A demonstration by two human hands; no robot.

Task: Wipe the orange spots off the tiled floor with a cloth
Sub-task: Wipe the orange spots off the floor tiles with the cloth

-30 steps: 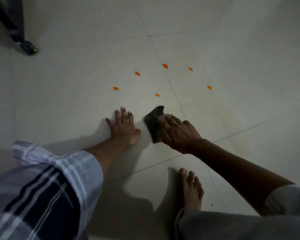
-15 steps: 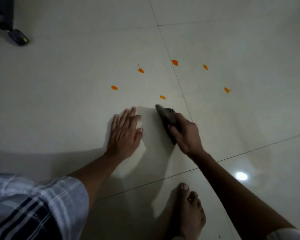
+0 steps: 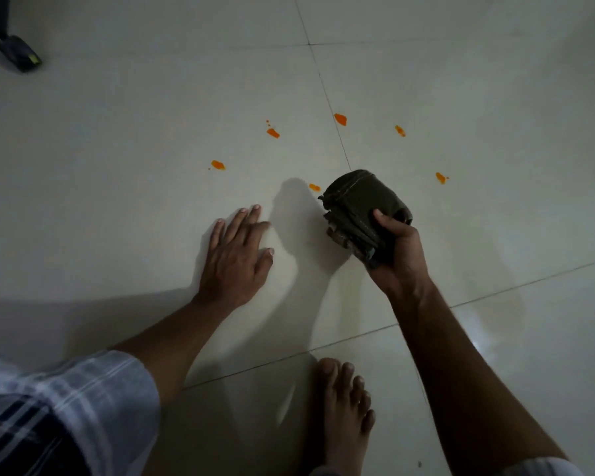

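The right hand (image 3: 397,250) grips a folded dark green cloth (image 3: 363,207) just beside the nearest of six orange spots (image 3: 314,187) on the pale tiled floor (image 3: 117,132), while the left hand (image 3: 236,255) lies flat, fingers spread, holding nothing.

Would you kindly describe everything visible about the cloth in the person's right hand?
The cloth is dark olive fabric with stitched hems, folded into a thick wad of several layers. The right hand grips its near end, thumb across the top. It looks raised off the tiled floor, beside the nearest orange spot but not on it.
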